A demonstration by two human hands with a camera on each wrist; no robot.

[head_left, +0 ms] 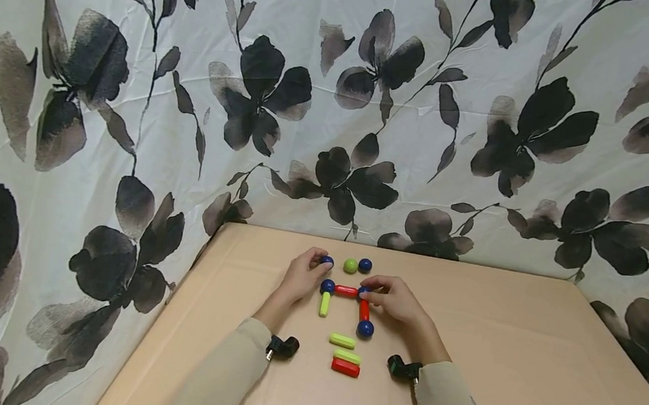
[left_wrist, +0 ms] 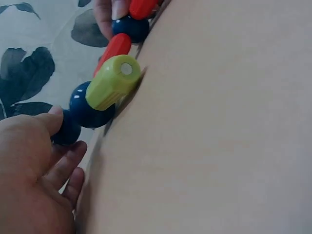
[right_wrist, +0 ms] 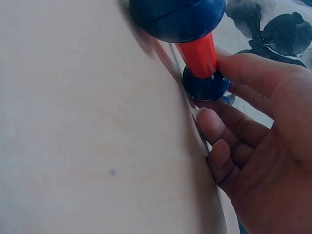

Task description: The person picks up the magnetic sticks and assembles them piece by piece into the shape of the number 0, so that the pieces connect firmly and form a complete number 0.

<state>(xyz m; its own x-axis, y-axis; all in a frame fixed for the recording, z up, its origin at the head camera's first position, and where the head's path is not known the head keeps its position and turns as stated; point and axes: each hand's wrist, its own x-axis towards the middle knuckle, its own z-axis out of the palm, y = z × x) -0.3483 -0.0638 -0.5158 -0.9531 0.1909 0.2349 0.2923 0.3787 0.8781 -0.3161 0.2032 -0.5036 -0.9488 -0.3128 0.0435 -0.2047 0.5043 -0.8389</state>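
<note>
My left hand [head_left: 300, 277] pinches a loose blue ball [head_left: 326, 260] between thumb and fingers, at the far left of the pieces. Just nearer me is a corner blue ball [head_left: 327, 286], with a yellow-green rod [head_left: 324, 305] pointing towards me and a red rod [head_left: 346, 291] running right. My right hand [head_left: 397, 299] grips the blue ball [right_wrist: 207, 87] at the other end of that red rod. From this ball a second red rod [head_left: 364, 310] leads towards me to another blue ball [head_left: 365, 329]. The left wrist view shows a round metal spot in the yellow-green rod's end.
Beyond the joined pieces lie a green ball [head_left: 350, 265] and a blue ball [head_left: 365, 265]. Nearer me are two yellow-green rods [head_left: 342, 341] and a red rod [head_left: 345, 367]. The tabletop [head_left: 523, 359] meets a floral cloth [head_left: 334, 117] at its far edge.
</note>
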